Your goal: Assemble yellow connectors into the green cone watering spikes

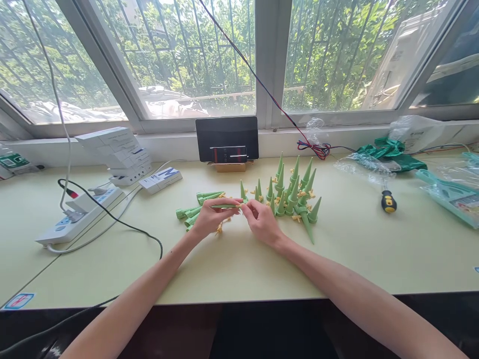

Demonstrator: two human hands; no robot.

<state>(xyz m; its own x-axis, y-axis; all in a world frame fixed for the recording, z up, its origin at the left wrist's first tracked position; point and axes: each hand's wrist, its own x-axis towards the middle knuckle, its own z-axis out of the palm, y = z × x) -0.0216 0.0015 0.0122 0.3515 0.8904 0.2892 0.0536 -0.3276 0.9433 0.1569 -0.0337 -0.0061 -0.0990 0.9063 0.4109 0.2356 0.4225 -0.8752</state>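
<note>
In the middle of the table my left hand [212, 214] is closed around a slim green plastic spike [224, 206], which lies level and points right. Its right end meets the fingertips of my right hand [261, 220], pinched on a small yellow piece [240, 206] that the fingers mostly hide. Left of my left hand lie several green spikes [183, 213], wide ends to the left. Another small yellow piece [219, 229] shows just below the left fingers. Beyond my right hand stands a cluster of green cone-shaped spikes [292, 197] with yellow pieces among them; one spike [307, 228] lies tipped toward me.
A dark tablet [226, 134] with a phone before it stands by the window. To the left are white boxes [116, 149], a power strip [80, 214] and cables. A screwdriver [388, 201], green plastic wrapping [389, 152] and a mint-coloured tray [449, 192] lie to the right.
</note>
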